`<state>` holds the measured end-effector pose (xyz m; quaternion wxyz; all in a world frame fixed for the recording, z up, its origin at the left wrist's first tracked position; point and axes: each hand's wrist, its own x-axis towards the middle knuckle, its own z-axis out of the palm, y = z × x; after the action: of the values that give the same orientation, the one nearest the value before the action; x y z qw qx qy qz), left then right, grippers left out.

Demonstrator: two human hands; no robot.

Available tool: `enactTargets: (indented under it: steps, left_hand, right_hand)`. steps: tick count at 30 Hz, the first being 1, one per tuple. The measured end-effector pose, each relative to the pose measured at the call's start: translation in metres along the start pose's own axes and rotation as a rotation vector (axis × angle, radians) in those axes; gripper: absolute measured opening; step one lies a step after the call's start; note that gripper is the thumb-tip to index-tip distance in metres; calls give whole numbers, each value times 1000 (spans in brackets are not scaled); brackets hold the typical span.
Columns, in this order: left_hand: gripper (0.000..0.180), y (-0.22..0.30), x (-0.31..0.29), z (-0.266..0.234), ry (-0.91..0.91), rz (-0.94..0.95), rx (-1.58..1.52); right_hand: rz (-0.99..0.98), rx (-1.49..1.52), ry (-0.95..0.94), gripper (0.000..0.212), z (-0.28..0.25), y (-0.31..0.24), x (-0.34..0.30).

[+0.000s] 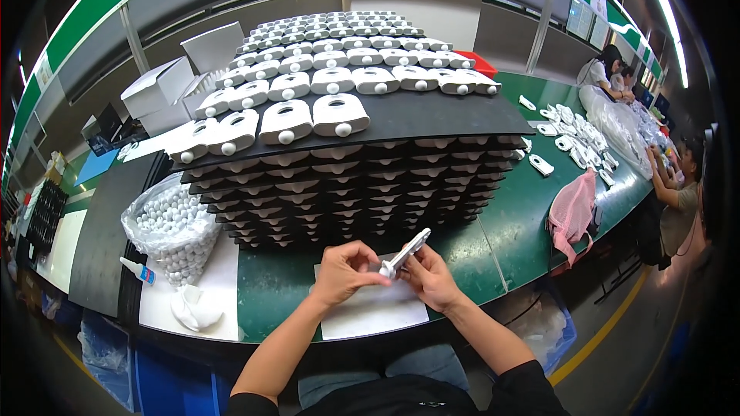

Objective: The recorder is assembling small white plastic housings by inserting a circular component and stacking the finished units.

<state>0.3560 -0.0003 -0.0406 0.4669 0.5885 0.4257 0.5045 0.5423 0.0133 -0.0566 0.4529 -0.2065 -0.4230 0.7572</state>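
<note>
My left hand [344, 271] and my right hand [429, 277] meet over a white sheet of paper [378, 310] near the table's front edge. Together they hold a flat white plastic piece [406, 253], tilted up to the right, with a small round white knob at its lower end by my left fingertips. Right behind my hands rises a tall stack of black trays [362, 185]. Its top tray [432, 112] carries rows of the same white pieces [316, 81], each with a white ball at its front edge.
A clear bag of white balls [171, 229] stands at the left, with a small glue bottle [137, 270] and crumpled white material [194, 308] beside it. White boxes [166, 88] sit far left. A pink bag [572, 216] hangs at the right; other people work with loose white pieces [574, 135] there.
</note>
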Motion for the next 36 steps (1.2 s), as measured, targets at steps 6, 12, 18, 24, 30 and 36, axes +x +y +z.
enactTargets:
  steps: [6,12,18,24,30,36]
  left_hand:
    - [67,-3,-4,0,115,230,227]
    - [53,-3,-3,-13,59,127,-155]
    - [26,10,5,-11,-26,-397,-642]
    - [16,-8,5,-23,53,-435,-995]
    - [21,-6,6,-16,94,-483,-1019]
    - [50,-6,4,-20,147,-513,-996]
  right_hand:
    - [-110,-322,-35,9,17,-19,-4]
    - [-366,-585,-217,13,64,-103,14]
    - [-399,-921,29,33,95,-203,54]
    - [-25,-911,8,29,89,-222,111]
    - [6,-1054,54,25,86,-217,125]
    - [-18,-1046,64,24,82,-218,125]
